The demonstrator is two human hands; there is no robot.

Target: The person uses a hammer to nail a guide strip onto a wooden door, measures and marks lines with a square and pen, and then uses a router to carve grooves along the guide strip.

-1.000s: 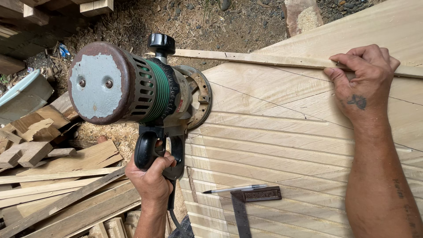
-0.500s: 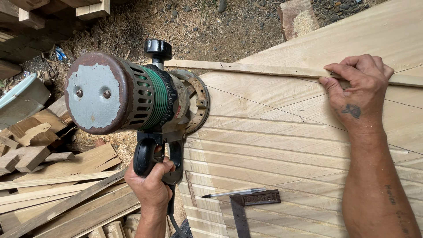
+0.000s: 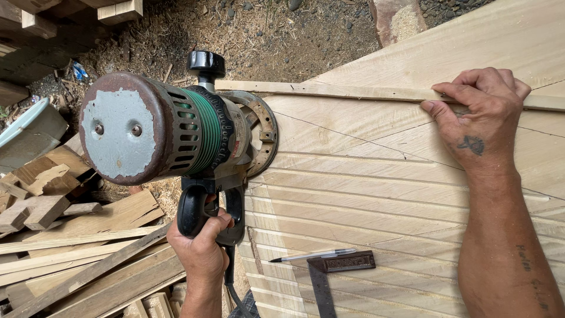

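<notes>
My left hand [image 3: 201, 253] grips the black D-handle of a heavy old router [image 3: 176, 126] with a grey rusty motor cap and green winding band. Its round base rests at the left edge of a large pale wooden panel [image 3: 376, 194] cut with parallel stepped grooves. My right hand [image 3: 479, 115] presses down on a thin wooden guide strip [image 3: 329, 91] that lies across the panel's upper part. The router's black knob points away from me.
A pen [image 3: 312, 255] and a dark metal try square [image 3: 335, 268] lie on the panel near its lower edge. Offcuts and wooden slats [image 3: 76, 247] are piled at lower left. Sawdust-covered ground [image 3: 265, 35] lies beyond, with a pale tub [image 3: 26, 126] at the left.
The view has drifted slightly; the router and both hands keep nearly the same places, the router shifted a touch downward along the panel edge.
</notes>
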